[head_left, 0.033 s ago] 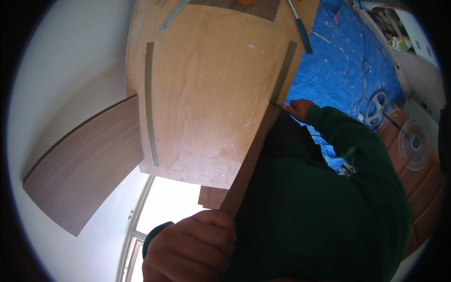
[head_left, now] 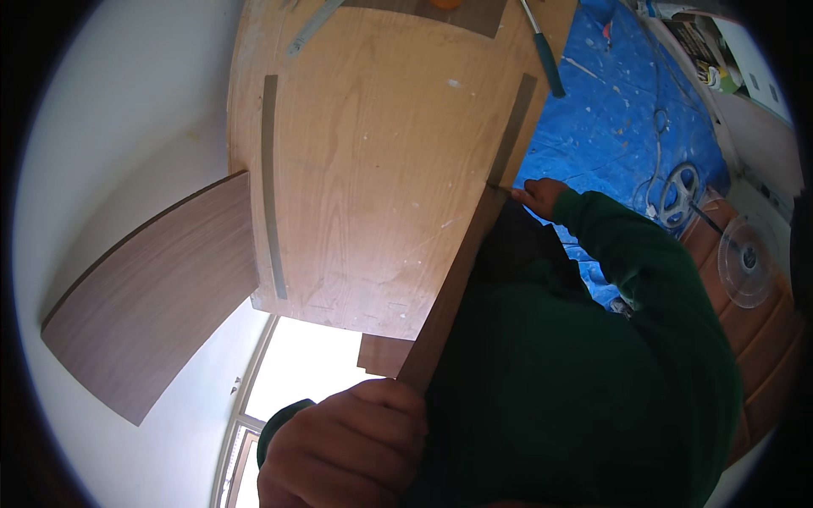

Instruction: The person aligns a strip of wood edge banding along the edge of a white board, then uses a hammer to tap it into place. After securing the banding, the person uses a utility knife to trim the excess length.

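A brown wood-grain board (head_left: pixel 453 296), seen nearly edge-on, runs along the table's right side close against my body. My left hand (head_left: pixel 343 440) is closed over its near end, knuckles up. At the far end my right hand (head_left: pixel 542 198) has its fingers curled, with a fingertip and thumb at the board's corner; my own grip hides part of that corner. The pale plywood table (head_left: pixel 364 186) carries two narrow grey-brown strips, a left one (head_left: pixel 269 186) and a right one (head_left: pixel 513 127). The right strip meets the board's far end.
A larger wood-grain panel (head_left: pixel 161 296) leans between wall and table at left. A metal ruler (head_left: pixel 313 27), a brown sheet (head_left: pixel 423 12) and a green-handled tool (head_left: pixel 546 63) lie at the table's far end. Blue sheeting (head_left: pixel 610 127), a cable and a fan (head_left: pixel 747 258) are at right.
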`<move>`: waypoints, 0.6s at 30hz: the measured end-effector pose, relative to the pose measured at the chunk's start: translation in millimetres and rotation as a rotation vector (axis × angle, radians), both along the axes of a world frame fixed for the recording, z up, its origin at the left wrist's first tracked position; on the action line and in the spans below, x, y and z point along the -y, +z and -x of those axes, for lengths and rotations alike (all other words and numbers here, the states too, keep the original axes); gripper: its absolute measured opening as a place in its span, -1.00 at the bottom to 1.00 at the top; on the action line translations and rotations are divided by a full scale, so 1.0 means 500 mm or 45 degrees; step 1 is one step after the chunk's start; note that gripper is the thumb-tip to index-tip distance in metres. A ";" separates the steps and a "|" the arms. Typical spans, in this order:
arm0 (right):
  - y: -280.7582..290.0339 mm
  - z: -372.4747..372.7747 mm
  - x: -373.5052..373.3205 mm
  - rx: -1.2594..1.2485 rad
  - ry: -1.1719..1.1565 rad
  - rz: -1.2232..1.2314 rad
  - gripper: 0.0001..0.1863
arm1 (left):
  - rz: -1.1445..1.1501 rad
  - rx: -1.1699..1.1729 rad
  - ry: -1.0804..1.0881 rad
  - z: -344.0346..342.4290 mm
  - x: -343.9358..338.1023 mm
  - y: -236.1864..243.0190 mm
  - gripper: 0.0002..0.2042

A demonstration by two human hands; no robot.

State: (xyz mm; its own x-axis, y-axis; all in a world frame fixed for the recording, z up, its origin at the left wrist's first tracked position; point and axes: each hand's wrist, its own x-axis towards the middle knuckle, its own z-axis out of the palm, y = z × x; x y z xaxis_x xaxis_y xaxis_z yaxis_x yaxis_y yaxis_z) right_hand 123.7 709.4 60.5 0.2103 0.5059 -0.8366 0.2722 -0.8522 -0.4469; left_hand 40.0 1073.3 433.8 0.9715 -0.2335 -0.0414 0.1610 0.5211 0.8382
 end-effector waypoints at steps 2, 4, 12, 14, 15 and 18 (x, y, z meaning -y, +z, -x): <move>-0.001 0.005 0.021 0.033 0.010 -0.012 -0.21 | -0.012 0.017 0.045 0.001 0.006 -0.001 -0.56; -0.003 0.009 0.036 0.107 0.016 -0.043 -0.23 | -0.037 0.035 0.067 0.000 0.006 0.000 -0.55; 0.021 -0.004 0.076 0.022 -0.039 0.028 -0.24 | -0.018 -0.002 0.035 -0.002 -0.001 0.000 -0.56; 0.031 -0.004 0.063 0.016 -0.088 -0.008 -0.23 | -0.032 0.003 0.039 -0.001 -0.003 0.000 -0.57; 0.034 -0.002 0.055 0.007 -0.121 -0.022 -0.23 | -0.035 0.002 0.039 0.000 -0.004 0.000 -0.57; 0.030 0.008 0.017 -0.022 -0.151 -0.054 -0.22 | -0.014 0.005 0.026 0.003 -0.006 0.000 -0.58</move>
